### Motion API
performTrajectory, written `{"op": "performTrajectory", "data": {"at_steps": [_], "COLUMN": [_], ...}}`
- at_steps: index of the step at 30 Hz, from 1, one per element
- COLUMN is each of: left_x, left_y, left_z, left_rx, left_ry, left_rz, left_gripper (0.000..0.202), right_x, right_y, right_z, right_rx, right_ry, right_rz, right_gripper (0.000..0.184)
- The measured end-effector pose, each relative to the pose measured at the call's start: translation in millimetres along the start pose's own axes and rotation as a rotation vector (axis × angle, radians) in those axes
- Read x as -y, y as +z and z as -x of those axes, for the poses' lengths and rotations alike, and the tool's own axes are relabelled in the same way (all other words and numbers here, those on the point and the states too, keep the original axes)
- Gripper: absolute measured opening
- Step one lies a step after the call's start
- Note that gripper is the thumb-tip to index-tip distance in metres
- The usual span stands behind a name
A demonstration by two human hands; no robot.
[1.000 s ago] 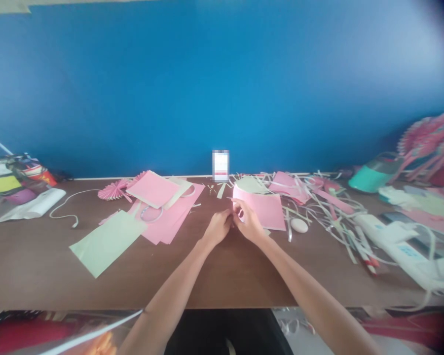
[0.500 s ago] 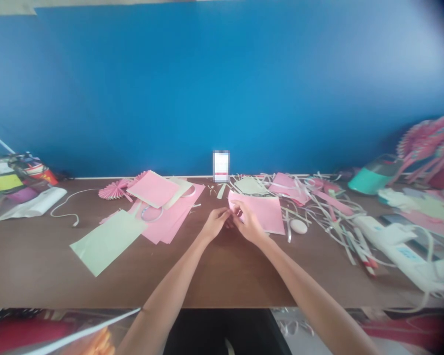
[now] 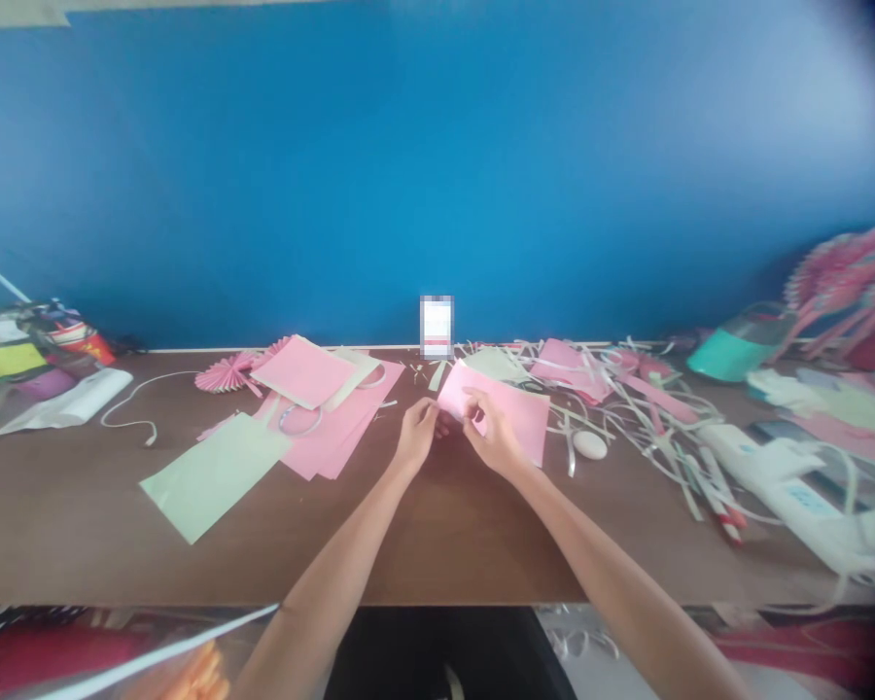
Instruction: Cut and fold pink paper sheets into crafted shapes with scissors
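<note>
While a curled pink sheet is held at its left edge between the fingertips of the left hand, its face is met by the bent fingers of the right hand; both hands are partly closed, and whether paper is pinched by the right one cannot be told. The sheet is raised at its left side, just above the middle of a brown bench, whose near half is left mostly bare. By a plain blue wall the bench is backed, and a small upright screen, blurred, is stood before it. To the left, a pale green sheet is overlapped with stacked pink papers, beside which a pleated pink fan and a white cable are set. To the right, a white oval object is neighboured by tangled paper strips; farther over, a white power strip and a teal container are placed, with pink pleated pieces piled near the wall. Below the bench's front edge, a thin white rod and something orange are seen.
</note>
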State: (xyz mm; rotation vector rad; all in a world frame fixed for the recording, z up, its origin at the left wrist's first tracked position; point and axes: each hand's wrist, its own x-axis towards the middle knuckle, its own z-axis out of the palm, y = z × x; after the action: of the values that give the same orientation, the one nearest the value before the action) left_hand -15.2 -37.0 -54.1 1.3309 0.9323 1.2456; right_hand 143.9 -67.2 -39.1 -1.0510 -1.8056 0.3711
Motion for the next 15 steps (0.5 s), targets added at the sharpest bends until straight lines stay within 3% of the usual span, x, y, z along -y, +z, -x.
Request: {"op": "performTrajectory", "data": {"at_steps": [9, 15], "left_x": [2.3, -7.8], "left_y": [-11.3, -31.0], "left_z": [-9.0, -19.0], "left_rx": [-0.233, -0.374], "left_ry": [-0.037, -0.053], "left_rz": [0.235, 0.492], "left_gripper": [0.022, 0.018], "right_x": [-3.8, -12.1], "right_y": [-9.1, -20.4], "right_z": [-4.0, -6.9], "right_rx": [-0.172, -0.443], "right_ry": [0.079, 0.148], "right_rz": [0.078, 0.11], "right_gripper": [0.035, 0.03]}}
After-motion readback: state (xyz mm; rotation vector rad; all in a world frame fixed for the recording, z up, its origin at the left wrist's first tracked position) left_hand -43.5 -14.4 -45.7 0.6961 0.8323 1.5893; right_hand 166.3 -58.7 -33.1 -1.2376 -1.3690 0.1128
